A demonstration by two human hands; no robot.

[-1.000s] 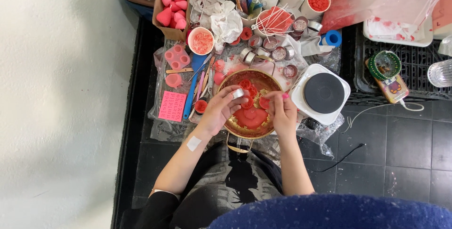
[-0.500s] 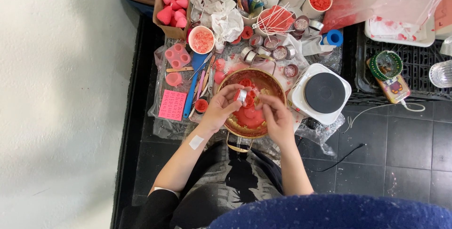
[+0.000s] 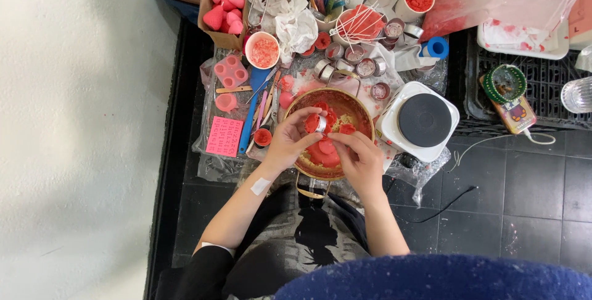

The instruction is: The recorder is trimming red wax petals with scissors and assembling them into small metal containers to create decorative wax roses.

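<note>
Head view: left hand (image 3: pixel 287 143) pinched a small round metal cup mould with red wax in it (image 3: pixel 315 123) over the wide copper-coloured pan (image 3: pixel 364 112), while right hand (image 3: pixel 357 158), fingers curled, picked at red wax pieces (image 3: pixel 324 151) lying in that pan. Several pieces already lay there; by my judgement, more small metal cups (image 3: pixel 354 62) beyond the pan remained unemptied, beside the white hotplate (image 3: pixel 422 121).

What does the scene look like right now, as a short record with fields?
left hand: fingers hold a small metal cup of red wax over the pan
right hand: over the pan, fingers at the red wax
pan: copper-coloured, holds red wax pieces
right of pan: white hot plate, bare
left of pan: pink moulds, blue tool
</note>
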